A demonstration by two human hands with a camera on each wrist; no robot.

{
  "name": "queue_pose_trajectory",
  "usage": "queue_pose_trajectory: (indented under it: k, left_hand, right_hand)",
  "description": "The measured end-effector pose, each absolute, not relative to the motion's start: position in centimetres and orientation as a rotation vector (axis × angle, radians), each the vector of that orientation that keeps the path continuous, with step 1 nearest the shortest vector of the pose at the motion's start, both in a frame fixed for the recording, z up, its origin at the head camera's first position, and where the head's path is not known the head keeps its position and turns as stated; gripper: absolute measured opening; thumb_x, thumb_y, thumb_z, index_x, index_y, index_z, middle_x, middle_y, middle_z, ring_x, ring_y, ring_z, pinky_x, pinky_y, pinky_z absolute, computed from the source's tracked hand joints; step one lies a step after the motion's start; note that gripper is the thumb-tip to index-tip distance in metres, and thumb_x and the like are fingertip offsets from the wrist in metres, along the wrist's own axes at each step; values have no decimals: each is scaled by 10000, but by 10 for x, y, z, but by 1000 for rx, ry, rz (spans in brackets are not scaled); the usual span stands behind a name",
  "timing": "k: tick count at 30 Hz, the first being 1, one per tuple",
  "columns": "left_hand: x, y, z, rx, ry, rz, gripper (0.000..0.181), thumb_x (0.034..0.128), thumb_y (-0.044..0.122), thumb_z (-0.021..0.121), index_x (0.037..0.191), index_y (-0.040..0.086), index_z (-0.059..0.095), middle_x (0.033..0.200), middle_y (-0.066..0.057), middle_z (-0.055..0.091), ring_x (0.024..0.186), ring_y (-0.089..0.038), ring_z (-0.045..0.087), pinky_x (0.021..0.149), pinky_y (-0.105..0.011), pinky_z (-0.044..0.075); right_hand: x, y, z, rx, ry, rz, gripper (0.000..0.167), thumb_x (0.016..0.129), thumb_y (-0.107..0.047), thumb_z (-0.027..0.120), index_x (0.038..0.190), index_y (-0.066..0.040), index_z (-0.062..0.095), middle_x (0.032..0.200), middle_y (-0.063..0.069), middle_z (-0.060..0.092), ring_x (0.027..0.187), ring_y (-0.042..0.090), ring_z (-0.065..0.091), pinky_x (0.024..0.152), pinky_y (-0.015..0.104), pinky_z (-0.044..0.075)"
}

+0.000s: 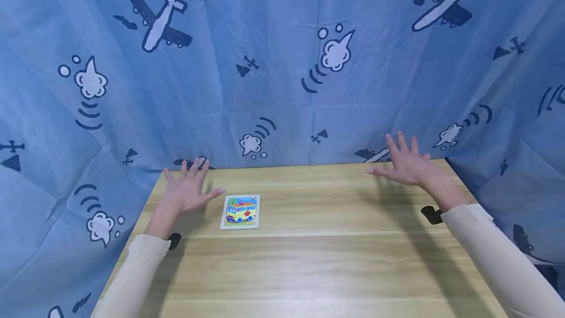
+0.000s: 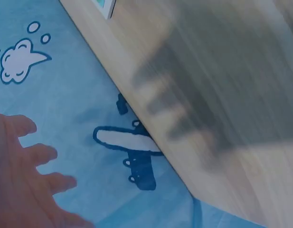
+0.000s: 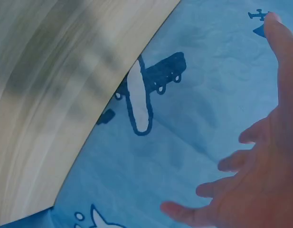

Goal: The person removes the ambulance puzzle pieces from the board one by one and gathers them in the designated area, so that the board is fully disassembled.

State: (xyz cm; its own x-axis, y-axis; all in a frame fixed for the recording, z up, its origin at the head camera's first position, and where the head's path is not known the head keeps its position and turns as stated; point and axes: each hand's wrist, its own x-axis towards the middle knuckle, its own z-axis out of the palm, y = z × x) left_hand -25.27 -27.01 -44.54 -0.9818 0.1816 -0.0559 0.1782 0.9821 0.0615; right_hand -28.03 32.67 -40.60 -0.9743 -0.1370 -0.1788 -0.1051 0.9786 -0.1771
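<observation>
1. Picture board [image 1: 240,225]: just one, small and square with a white edge. It lies flat on the surface, toward the far left part, just to the right of the left hand.
2. On it is one yellow bus with an orange top, one red cross and two blue wheels that I can see.
3. Two hands. The left hand [image 1: 187,193] has all five fingers spread wide, up in the air, with its thumb pointing toward the board.
4. The right hand [image 1: 408,163] is spread wide too, all five fingers showing, up in the air and well apart from the board.
5. Two pale sleeves [image 1: 137,278], and two black things [image 1: 175,241], one by each wrist.
6. One wooden surface [image 1: 326,259], with two arm shadows on it.
7. One blue cloth [image 1: 282,87] behind, with two big planes near the top and at least five puffy clouds.
</observation>
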Motion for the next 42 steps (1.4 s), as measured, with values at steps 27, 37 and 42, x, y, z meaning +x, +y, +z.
queue_pose_trajectory:
  k: [27, 37, 42]
  left_hand:
    - [-223, -216, -491, 630, 2943, 257, 807, 1025, 563, 601, 1563, -21, 458, 1652, -226, 429, 1567, -409, 376, 1268, -541, 366]
    - [-215, -211, -511, 710, 2848, 247, 957, 1025, 655, 518, 1673, 24, 205, 1773, -153, 167, 1659, -343, 152, 1340, -510, 232]
    - [-214, -208, -517, 718, 2834, 226, 970, 1026, 697, 462, 1683, 47, 170, 1783, -128, 133, 1668, -315, 122, 1352, -501, 203]
  right_hand:
    - [-284, 194, -419, -944, 2956, -474, 448, 1011, -276, 710, 1306, 59, 685, 1274, 233, 734, 1168, 393, 711, 1017, 547, 577]
    - [-284, 143, -428, -1032, 2854, -488, 445, 1025, -300, 693, 1315, 38, 696, 1317, 196, 735, 1245, 363, 700, 1085, 501, 560]
    - [-283, 121, -437, -1054, 2821, -466, 408, 1028, -294, 688, 1295, 14, 712, 1312, 173, 740, 1245, 336, 700, 1081, 476, 562]
